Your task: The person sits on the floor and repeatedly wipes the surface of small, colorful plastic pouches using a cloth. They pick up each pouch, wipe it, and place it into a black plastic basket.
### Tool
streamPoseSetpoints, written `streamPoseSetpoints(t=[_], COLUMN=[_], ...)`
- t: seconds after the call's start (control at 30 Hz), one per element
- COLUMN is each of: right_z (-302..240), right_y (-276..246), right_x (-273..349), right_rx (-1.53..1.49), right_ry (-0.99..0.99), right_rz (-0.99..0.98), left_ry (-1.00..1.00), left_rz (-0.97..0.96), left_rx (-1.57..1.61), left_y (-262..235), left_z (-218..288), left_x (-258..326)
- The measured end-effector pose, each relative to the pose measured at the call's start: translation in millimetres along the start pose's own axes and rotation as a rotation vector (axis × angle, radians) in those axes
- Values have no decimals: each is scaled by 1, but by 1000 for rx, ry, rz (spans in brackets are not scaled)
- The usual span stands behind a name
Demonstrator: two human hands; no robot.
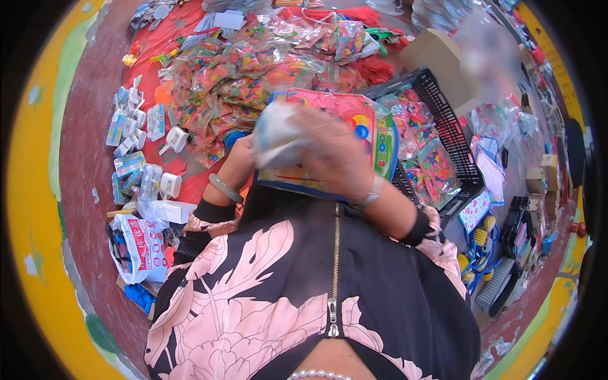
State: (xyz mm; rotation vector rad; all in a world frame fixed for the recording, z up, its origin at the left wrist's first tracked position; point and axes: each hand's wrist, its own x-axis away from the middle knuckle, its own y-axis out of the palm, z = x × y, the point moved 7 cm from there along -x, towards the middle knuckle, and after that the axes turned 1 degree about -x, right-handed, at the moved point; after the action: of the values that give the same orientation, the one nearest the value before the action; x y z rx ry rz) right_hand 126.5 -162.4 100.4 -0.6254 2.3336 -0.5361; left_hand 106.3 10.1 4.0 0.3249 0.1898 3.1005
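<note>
Near the middle, a large printed package (373, 111) in pink, blue and green lies in front of my body, with coloured round shapes on it. Over its left part is a white and blue thing (277, 130), too blurred to name. My right hand (339, 152) reaches across the package beside this white thing, its fingers smeared by motion. At the package's left edge, my left hand (240, 155) is closed, wearing a bangle; the white thing and package partly hide its fingers. A small blue piece (234, 138) shows just beyond the left hand.
Clear bags of colourful small pieces (221, 82) are heaped on a red sheet (149, 63) ahead. A black crate (465, 158) with similar bags stands right, near an open cardboard box (437, 57). Boxed white gadgets (130, 126) and a white carrier bag (142, 247) lie left.
</note>
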Motion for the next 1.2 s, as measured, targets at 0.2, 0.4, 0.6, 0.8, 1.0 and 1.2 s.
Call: streamPoseSetpoints(t=[0.2,0.4,0.6,0.8,1.0,1.2], right_z=[30,74,101,148,150,82], right_y=[72,23,-38,-94,-189,-177], right_x=[19,15,12,64,119,49], right_rx=[519,971,972,951,646,630], right_ry=[6,242,483,792,741,602], right_rz=[-317,-228,-212,-276,295,102], left_ry=[-53,-28,-60,-75,86,429], left_rz=[-67,-95,-52,-57,-6,279], left_rx=[-10,-194,-137,-127,-505,-674], left_y=[-4,-6,-7,-12,-19,-14], left_z=[-20,-19,-17,-24,-17,33], left_x=[1,0,3,3,3,-12])
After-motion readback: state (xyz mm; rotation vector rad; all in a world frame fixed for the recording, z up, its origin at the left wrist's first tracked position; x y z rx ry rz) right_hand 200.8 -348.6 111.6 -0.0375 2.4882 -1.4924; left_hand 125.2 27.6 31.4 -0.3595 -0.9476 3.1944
